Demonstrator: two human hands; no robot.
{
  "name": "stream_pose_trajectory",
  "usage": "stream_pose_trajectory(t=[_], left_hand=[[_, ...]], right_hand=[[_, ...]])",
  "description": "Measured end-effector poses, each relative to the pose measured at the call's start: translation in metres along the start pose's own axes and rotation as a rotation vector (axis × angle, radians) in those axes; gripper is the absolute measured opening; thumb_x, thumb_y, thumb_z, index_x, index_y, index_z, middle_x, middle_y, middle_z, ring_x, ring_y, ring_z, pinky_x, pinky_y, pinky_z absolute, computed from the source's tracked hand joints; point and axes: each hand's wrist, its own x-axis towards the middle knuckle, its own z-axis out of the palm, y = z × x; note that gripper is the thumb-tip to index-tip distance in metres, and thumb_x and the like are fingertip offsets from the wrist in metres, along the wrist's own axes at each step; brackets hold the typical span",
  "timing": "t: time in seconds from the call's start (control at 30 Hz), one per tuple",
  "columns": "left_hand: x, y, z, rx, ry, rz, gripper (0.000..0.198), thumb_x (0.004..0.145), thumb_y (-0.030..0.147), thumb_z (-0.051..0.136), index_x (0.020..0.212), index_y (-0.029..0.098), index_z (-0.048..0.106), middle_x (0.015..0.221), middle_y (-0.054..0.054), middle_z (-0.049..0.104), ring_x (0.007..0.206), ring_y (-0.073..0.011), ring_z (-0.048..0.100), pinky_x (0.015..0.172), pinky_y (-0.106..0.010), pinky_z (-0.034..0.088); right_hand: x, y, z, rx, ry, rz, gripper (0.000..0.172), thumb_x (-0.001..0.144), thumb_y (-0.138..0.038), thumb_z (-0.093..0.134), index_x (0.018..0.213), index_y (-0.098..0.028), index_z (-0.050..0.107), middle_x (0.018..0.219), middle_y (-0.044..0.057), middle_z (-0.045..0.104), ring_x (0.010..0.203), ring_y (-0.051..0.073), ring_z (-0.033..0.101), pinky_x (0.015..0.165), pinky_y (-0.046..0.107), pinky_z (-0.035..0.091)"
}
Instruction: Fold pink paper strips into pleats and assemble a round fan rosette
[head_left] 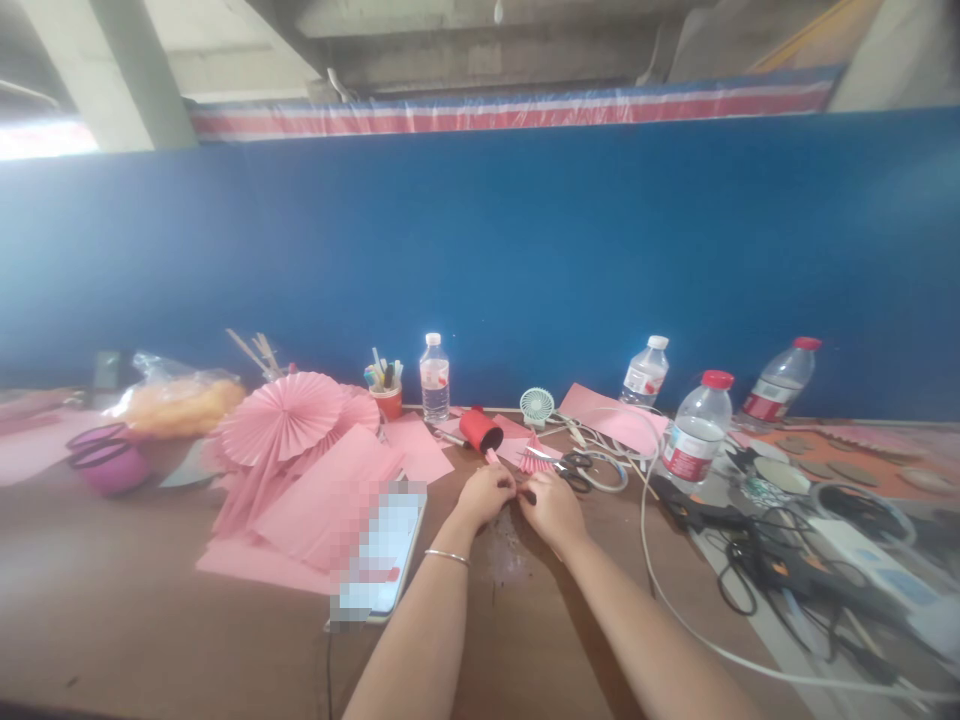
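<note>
My left hand (486, 497), with a silver bracelet at its wrist, and my right hand (553, 508) meet at the fingertips low over the brown table (510, 640). The fingers of both are pinched together, and whatever lies between them is too small and blurred to name. A bit of pink paper (491, 456) shows just beyond my left fingers. Behind the hands a red cylinder (480, 430) lies on its side, its dark open end towards me. Black-handled scissors (576, 470) rest beyond my right hand, beside a small pleated pink paper piece (535, 457).
Left are pink paper fans (281, 418), pink sheets (322, 505), a phone (390, 560) and a purple basket (112, 468). A pen cup (387, 402) and water bottle (435, 385) stand behind. Right are bottles (697, 435), a small fan (537, 405), cables and a glue gun (795, 560).
</note>
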Motion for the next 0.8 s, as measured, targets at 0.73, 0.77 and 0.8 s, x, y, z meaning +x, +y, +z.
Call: stream_pose_trajectory(t=[0.73, 0.77, 0.8], left_hand=[[-0.0005, -0.0035, 0.0009, 0.033, 0.014, 0.059, 0.007, 0.068, 0.020, 0.052, 0.065, 0.018, 0.059, 0.083, 0.000, 0.060, 0.080, -0.0142, 0.051, 0.075, -0.024, 0.037], [-0.0006, -0.0037, 0.0009, 0.033, 0.014, 0.063, 0.007, 0.068, 0.020, 0.053, 0.065, 0.018, 0.059, 0.082, 0.000, 0.060, 0.080, -0.0142, 0.051, 0.076, -0.024, 0.037], [-0.0006, -0.0038, 0.0009, 0.033, 0.013, 0.064, 0.007, 0.068, 0.020, 0.053, 0.065, 0.018, 0.059, 0.082, 0.000, 0.060, 0.080, -0.0142, 0.051, 0.076, -0.024, 0.037]], right_hand=[[0.0018, 0.0001, 0.0020, 0.032, 0.004, 0.010, 0.006, 0.070, -0.018, 0.049, 0.064, -0.018, 0.051, 0.070, 0.002, 0.054, 0.074, 0.016, 0.047, 0.067, 0.024, 0.031], [0.0017, 0.0004, 0.0021, 0.033, 0.003, 0.018, 0.006, 0.069, -0.018, 0.048, 0.063, -0.018, 0.050, 0.068, 0.002, 0.053, 0.072, 0.015, 0.046, 0.066, 0.024, 0.031], [0.0017, 0.0007, 0.0020, 0.035, 0.004, 0.030, 0.006, 0.068, -0.017, 0.048, 0.063, -0.018, 0.049, 0.067, 0.001, 0.052, 0.071, 0.015, 0.046, 0.064, 0.023, 0.030]])
